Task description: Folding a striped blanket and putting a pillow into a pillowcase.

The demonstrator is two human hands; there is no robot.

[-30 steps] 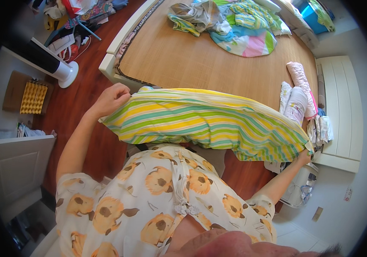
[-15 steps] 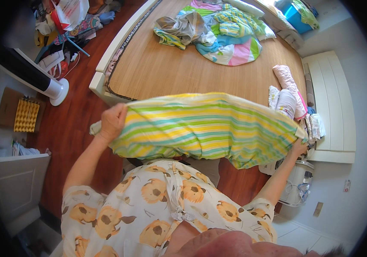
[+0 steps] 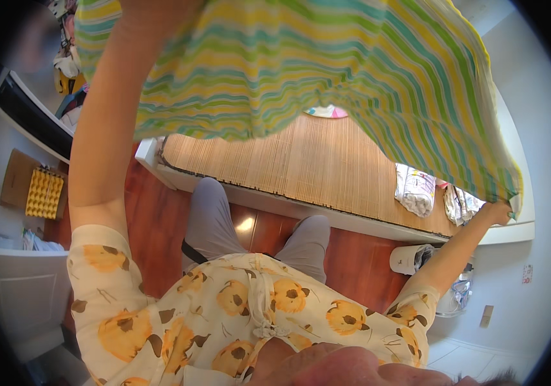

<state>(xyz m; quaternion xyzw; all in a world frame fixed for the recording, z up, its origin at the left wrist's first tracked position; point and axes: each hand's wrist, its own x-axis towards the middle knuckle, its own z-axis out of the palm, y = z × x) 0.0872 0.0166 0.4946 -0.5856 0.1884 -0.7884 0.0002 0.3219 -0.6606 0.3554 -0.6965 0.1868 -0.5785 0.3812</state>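
I have the striped cloth (image 3: 275, 71) opened out wide and raised, filling the top of the frame from the upper left to the right side; it hangs in ripples, unfolded, its lower edge arching in the upper middle. As I judge it, the opening-out is largely done, while the ripples are left unsmoothed and the cloth is not laid down. My right hand (image 3: 498, 212), at the right, is closed tight on a corner. My left hand (image 3: 159, 9) is blurred and cut off by the top edge, so I cannot tell how its fingers sit. Across the centre lies a tan slatted mat (image 3: 275, 161) on a white bed frame (image 3: 378, 229), with a white bundle (image 3: 415, 192) at its right end. Reddish floorboards (image 3: 359, 270) show below, a white bin (image 3: 404, 259) at lower right, and a yellow bumpy stack (image 3: 45, 193) at far left.
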